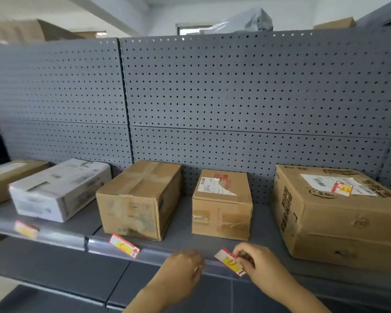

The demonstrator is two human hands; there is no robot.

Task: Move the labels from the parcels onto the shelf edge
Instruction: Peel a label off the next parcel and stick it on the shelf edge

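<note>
Red and yellow, the small label (230, 262) sits at the front edge of the shelf (185, 243), just below the small brown parcel (221, 206). The right hand (255, 265) pinches the label's right end between thumb and fingers. The left hand (183, 267) is close by on the left, touching the shelf edge (158, 254). It is blurry, so I cannot tell if its fingers are spread or pressed together.

Two more labels are stuck on the edge already: one (124, 246) under the middle parcel (140, 199) and one (25, 229) under the white parcel (59, 188). The big parcel (339, 213) at the right end of the shelf has a label (343, 188) on its top, so that one looks left to do.

To do this step well, I think the label should be held flat and straight along the edge, like the other two. Then rub it down from one end to the other so no corner lifts. The left hand could press the loose end.
</note>
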